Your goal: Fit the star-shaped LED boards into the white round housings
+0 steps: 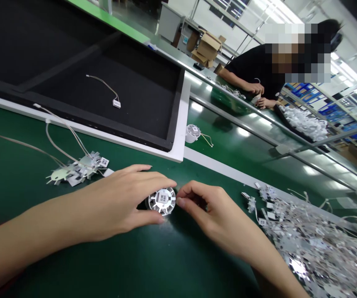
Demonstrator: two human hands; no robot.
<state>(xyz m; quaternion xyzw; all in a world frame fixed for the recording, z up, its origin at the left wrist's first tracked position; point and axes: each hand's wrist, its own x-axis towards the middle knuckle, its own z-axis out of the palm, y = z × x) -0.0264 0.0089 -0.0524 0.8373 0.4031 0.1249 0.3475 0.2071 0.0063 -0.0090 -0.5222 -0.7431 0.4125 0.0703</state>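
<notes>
We hold the round finned disc (162, 200) flat on the green desk (153, 265), our left hand (125, 203) cupped around its near-left rim and our right hand (208, 209) pinching its right edge with narrowed fingertips. To seat it well, we judge even pressure from both sides best. Left of the disc lie loose wired fins (75, 169); right of it, a tangled pile of parts (309, 244); beyond it, a black tray (110, 82).
</notes>
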